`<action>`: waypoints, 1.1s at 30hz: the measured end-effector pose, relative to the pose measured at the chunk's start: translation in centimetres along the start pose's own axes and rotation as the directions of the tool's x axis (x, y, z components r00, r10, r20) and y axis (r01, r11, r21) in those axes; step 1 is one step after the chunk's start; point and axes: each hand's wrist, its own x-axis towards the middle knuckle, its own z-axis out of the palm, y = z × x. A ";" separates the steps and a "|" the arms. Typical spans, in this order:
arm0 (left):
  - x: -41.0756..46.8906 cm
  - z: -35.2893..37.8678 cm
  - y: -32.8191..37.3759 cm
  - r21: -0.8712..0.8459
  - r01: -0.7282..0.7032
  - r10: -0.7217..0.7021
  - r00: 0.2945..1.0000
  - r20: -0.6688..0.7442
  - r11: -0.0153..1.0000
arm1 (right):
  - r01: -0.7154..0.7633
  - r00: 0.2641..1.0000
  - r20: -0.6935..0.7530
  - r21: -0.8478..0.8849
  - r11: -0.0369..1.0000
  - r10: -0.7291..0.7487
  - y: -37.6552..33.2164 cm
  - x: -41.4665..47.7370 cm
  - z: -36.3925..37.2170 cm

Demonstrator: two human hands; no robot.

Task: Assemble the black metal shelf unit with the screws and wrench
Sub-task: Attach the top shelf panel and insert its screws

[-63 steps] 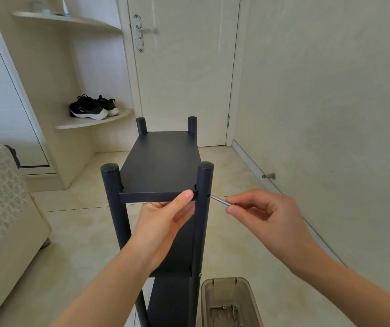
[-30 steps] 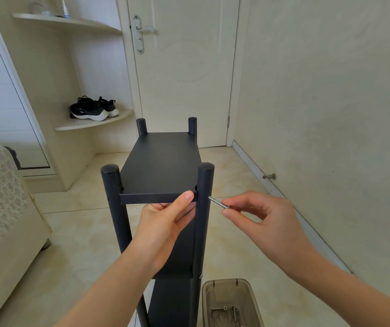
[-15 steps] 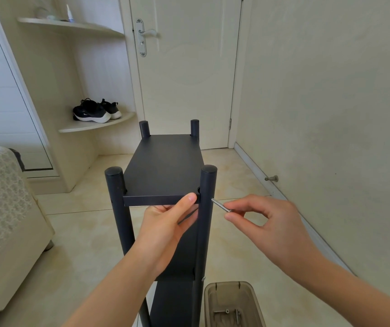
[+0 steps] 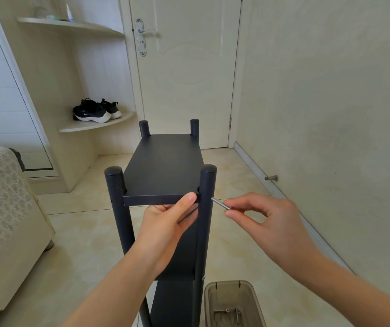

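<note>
- The door (image 4: 189, 79) is standing closed far beyond both grips, past the far end of the unit.
- The bed (image 4: 0, 208) is sitting well off to the left of the left grip.
- The black shelf unit (image 4: 163, 166) is standing upright on the floor, directly ahead of and under the left grip, with four round posts rising above its top panel.
- The left grip (image 4: 165, 230) is grasping the near edge of the top panel: the thumb is lying along the front lip and the fingers are curling underneath, just left of the near right post (image 4: 207, 232).
- The right grip (image 4: 267, 220) is hovering just right of that post and pinching the silver rod between thumb and fingertips.
- A translucent brown box (image 4: 212, 293) is resting on the floor below the right grip, just beside the foot of the unit.
- A pair of black shoes (image 4: 94, 110) is sitting on a corner shelf (image 4: 118, 120) far ahead and left of the left grip.
- The silver rod (image 4: 221, 204) is slanting up and leftward out of the right grip, its tip meeting the side of the near right post level with the top panel; whether it is the wrench or a long screw I cannot tell.
- A few small screws (image 4: 227, 310) are lying inside the box, well below the right grip.
</note>
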 end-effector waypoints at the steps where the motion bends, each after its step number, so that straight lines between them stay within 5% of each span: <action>1: 0.0 0.0 0.0 0.003 -0.003 0.003 1.000 0.000 1.000 | 0.001 1.000 0.002 -0.003 1.000 -0.001 0.0 0.0 0.0; 33: -0.1 0.0 -0.1 0.007 -0.048 0.048 0.999 0.012 0.999 | -0.099 0.995 0.008 0.072 0.992 0.099 0.4 1.5 2.2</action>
